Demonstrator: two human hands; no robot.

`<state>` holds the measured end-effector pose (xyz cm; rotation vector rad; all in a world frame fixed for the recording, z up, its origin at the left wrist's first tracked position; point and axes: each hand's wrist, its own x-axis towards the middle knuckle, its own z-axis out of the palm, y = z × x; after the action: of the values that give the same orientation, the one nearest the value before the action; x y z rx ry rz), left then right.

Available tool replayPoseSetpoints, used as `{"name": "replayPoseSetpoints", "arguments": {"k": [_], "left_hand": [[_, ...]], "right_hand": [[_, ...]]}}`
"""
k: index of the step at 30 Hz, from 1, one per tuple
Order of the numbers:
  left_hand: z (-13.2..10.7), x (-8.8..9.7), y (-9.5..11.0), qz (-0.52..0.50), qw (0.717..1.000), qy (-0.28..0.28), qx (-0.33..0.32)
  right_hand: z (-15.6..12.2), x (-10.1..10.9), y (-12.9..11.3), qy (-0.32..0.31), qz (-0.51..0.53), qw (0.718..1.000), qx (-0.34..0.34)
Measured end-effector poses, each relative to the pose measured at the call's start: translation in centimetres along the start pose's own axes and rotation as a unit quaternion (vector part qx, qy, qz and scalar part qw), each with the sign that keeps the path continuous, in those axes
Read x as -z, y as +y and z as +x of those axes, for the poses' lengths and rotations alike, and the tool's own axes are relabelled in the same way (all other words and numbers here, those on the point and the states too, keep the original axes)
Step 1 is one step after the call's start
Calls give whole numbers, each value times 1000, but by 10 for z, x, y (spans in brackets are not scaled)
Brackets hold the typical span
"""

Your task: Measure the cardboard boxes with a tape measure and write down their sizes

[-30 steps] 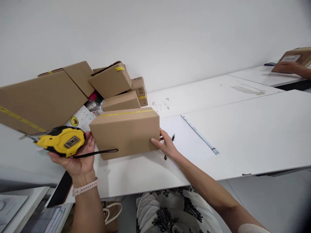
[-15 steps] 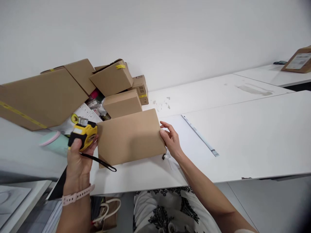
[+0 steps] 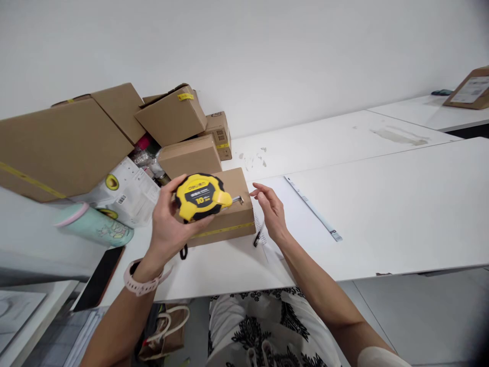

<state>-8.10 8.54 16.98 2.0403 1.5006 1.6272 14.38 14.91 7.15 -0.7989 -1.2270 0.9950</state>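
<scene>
My left hand (image 3: 170, 224) grips a yellow and black tape measure (image 3: 200, 196), holding it up over a brown cardboard box (image 3: 233, 224). The metal hook at the tape's end points right, toward my other hand. My right hand (image 3: 271, 211) hovers just beyond the box's right side, fingers apart and holding nothing. The box lies on the white table with yellow tape along its front. Under its right edge a spiral notebook (image 3: 261, 227) partly shows, with a black pen (image 3: 257, 238) on it. A white sheet of paper (image 3: 296, 216) extends to the right.
A pale ruler (image 3: 313, 208) lies diagonally on the paper. Stacked cardboard boxes (image 3: 171, 114) stand at the back left, near a mint tumbler (image 3: 95, 224) and a white avocado-print carton (image 3: 126, 191). A dark phone-like slab (image 3: 100, 278) sits at the left table edge. Another box (image 3: 469, 89) is far right.
My left hand has swung right with the tape measure, from beside the box to above it. The box now rests flat on the table, and my right hand has let go of it.
</scene>
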Motion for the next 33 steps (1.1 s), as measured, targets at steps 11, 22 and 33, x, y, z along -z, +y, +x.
{"name": "replayPoseSetpoints", "arguments": {"k": [11, 22, 33], "left_hand": [[34, -37, -10, -272, 945, -91, 155], [50, -9, -44, -309, 919, -84, 228], [45, 125, -110, -202, 932, 66, 293]], "right_hand": [[58, -26, -49, -187, -58, 981, 1], [91, -9, -29, -343, 58, 932, -99], [97, 28, 5, -222, -19, 970, -99]]}}
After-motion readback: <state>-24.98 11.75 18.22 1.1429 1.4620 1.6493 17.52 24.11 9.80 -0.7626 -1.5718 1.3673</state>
